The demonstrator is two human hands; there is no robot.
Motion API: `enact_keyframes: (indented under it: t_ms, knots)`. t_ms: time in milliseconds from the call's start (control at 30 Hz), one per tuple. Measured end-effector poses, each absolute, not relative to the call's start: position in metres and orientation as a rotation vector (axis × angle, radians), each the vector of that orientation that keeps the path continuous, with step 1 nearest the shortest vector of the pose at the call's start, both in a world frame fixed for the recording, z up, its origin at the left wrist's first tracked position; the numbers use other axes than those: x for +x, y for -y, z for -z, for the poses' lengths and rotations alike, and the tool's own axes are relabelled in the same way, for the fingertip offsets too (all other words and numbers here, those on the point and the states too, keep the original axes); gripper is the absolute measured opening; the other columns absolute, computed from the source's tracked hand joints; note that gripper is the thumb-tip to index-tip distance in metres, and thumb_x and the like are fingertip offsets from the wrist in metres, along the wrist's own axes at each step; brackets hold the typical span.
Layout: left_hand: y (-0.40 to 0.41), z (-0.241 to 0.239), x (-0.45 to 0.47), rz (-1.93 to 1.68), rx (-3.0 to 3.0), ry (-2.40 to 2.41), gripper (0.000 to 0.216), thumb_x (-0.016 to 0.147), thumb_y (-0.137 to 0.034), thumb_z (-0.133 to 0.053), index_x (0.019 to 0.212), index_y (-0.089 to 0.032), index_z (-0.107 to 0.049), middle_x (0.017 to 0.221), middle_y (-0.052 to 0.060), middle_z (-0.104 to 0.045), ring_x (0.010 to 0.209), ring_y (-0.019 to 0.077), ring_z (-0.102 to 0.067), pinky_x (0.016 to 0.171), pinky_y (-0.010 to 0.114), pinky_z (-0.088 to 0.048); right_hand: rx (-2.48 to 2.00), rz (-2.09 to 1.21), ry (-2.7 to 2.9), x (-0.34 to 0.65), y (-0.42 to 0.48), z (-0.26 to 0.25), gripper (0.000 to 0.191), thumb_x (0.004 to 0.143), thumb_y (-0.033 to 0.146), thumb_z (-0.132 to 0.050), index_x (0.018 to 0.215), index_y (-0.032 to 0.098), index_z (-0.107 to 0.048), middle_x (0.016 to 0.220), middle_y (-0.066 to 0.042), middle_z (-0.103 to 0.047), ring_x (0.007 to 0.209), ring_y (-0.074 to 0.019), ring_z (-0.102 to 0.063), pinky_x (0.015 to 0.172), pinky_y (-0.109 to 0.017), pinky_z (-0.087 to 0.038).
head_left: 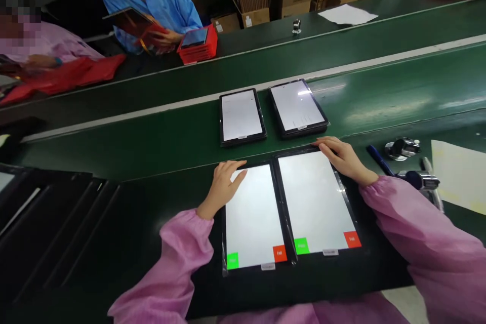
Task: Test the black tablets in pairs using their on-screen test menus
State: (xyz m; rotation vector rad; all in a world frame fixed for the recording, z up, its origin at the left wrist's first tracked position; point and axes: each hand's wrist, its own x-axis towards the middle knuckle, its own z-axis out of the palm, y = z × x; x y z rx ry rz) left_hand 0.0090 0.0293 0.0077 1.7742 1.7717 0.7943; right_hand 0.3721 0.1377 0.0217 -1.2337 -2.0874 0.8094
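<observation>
Two tablets lie side by side in front of me, screens up and lit white, each with a green box at the lower left and a red box at the lower right. My left hand [225, 186] rests at the upper left corner of the left tablet [256, 212], its thumb and fingers stretched out and apart. At the top right corner of the right tablet [315, 202] is my right hand [343, 159], fingers extended along the edge and thumb over the corner. Neither hand has anything lifted. Clear film shows around the tablets' edges.
Beyond lie two more lit tablets, one on the left [242, 114] and one on the right [298, 105]. A blue pen [379, 159], metal stamp-like items [404, 148] and paper [461, 174] sit at right. Dark tablets [56, 223] stand at left. Two co-workers work across the green bench [159, 144].
</observation>
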Motion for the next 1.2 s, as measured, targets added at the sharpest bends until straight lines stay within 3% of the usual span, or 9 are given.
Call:
enact_keyframes:
  t_ms: [133, 267, 333, 367, 533, 800, 1000, 1100, 1200]
  knots:
    - [-0.032, -0.017, 0.006, -0.761, 1.821, -1.819, 0.042, 0.098, -0.056, -0.052, 0.113, -0.026, -0.078, 0.111, 0.011, -0.074, 0.11, 0.0335, -0.063, 0.112, 0.055, -0.043, -1.195, -0.768, 2.13, 0.368, -0.149, -0.016, 0.067, 0.101, 0.078, -0.036, 0.089, 0.028, -0.079, 0.095, -0.009, -0.078, 0.097, -0.0297, -0.07, 0.096, -0.047, -0.056]
    - [0.008, -0.037, 0.045, -0.757, 1.992, -1.801, 0.05, 0.092, -0.068, -0.065, 0.118, -0.027, -0.075, 0.126, 0.013, -0.069, 0.128, 0.0389, -0.056, 0.128, 0.067, -0.017, -1.197, -0.737, 2.138, 0.367, -0.155, -0.015, 0.07, 0.099, 0.081, -0.035, 0.085, 0.027, -0.078, 0.089, -0.009, -0.075, 0.092, -0.0296, -0.067, 0.091, -0.046, -0.055]
    - [0.041, -0.043, 0.08, -0.689, 2.294, -1.559, 0.059, 0.085, -0.076, -0.07, 0.116, -0.026, -0.073, 0.122, 0.012, -0.07, 0.122, 0.0364, -0.061, 0.129, 0.07, -0.012, -1.206, -0.732, 2.142, 0.367, -0.157, -0.015, 0.072, 0.099, 0.081, -0.034, 0.085, 0.026, -0.078, 0.086, -0.009, -0.074, 0.09, -0.0292, -0.066, 0.088, -0.045, -0.054]
    - [0.057, -0.044, 0.098, -0.641, 2.435, -1.415, 0.062, 0.083, -0.077, -0.071, 0.115, -0.024, -0.071, 0.118, 0.011, -0.071, 0.116, 0.0335, -0.063, 0.13, 0.071, -0.011, -1.209, -0.732, 2.144, 0.367, -0.157, -0.015, 0.072, 0.099, 0.081, -0.033, 0.085, 0.026, -0.077, 0.085, -0.009, -0.074, 0.089, -0.0289, -0.066, 0.088, -0.044, -0.054]
    - [0.096, -0.035, 0.149, -0.631, 2.739, -1.32, 0.014, 0.098, -0.029, -0.069, 0.11, -0.023, -0.065, 0.112, 0.006, -0.071, 0.105, 0.0232, -0.065, 0.13, 0.072, -0.014, -1.221, -0.75, 2.157, 0.365, -0.162, -0.016, 0.073, 0.099, 0.08, -0.032, 0.082, 0.025, -0.077, 0.082, -0.009, -0.072, 0.085, -0.0276, -0.066, 0.085, -0.042, -0.053]
    - [0.104, -0.037, 0.161, -0.616, 2.578, -1.612, 0.037, 0.093, -0.049, -0.076, 0.114, -0.02, -0.066, 0.106, 0.008, -0.068, 0.104, 0.0277, -0.064, 0.127, 0.078, -0.02, -1.223, -0.77, 2.134, 0.37, -0.153, -0.019, 0.06, 0.096, 0.073, -0.049, 0.078, 0.023, -0.075, 0.074, -0.006, -0.071, 0.075, -0.0249, -0.066, 0.076, -0.04, -0.053]
    - [0.107, -0.042, 0.152, -0.614, 2.5, -1.593, 0.058, 0.091, -0.073, -0.065, 0.111, -0.019, -0.065, 0.104, 0.01, -0.07, 0.101, 0.0295, -0.065, 0.125, 0.077, -0.025, -1.151, -0.704, 2.091, 0.378, -0.148, -0.027, 0.033, 0.094, 0.053, -0.061, 0.084, 0.024, -0.074, 0.106, -0.011, -0.079, 0.099, -0.0326, -0.072, 0.09, -0.047, -0.055]
    - [0.106, -0.047, 0.145, -0.616, 2.439, -1.67, 0.042, 0.099, -0.062, -0.061, 0.11, -0.022, -0.066, 0.105, 0.01, -0.072, 0.103, 0.0288, -0.066, 0.126, 0.074, -0.025, -1.06, -0.66, 2.158, 0.379, -0.132, -0.043, 0.023, 0.093, 0.043, -0.064, 0.081, 0.025, -0.07, 0.109, -0.011, -0.078, 0.107, -0.0342, -0.07, 0.098, -0.052, -0.052]
    - [0.107, -0.057, 0.141, -0.655, 2.467, -1.711, 0.029, 0.104, -0.047, -0.059, 0.119, -0.023, -0.066, 0.111, 0.01, -0.075, 0.108, 0.028, -0.068, 0.129, 0.067, -0.026, -0.885, -0.758, 2.328, 0.382, -0.082, -0.069, 0.012, 0.099, 0.031, -0.061, 0.091, 0.026, -0.069, 0.089, -0.004, -0.077, 0.083, -0.0237, -0.072, 0.08, -0.039, -0.057]
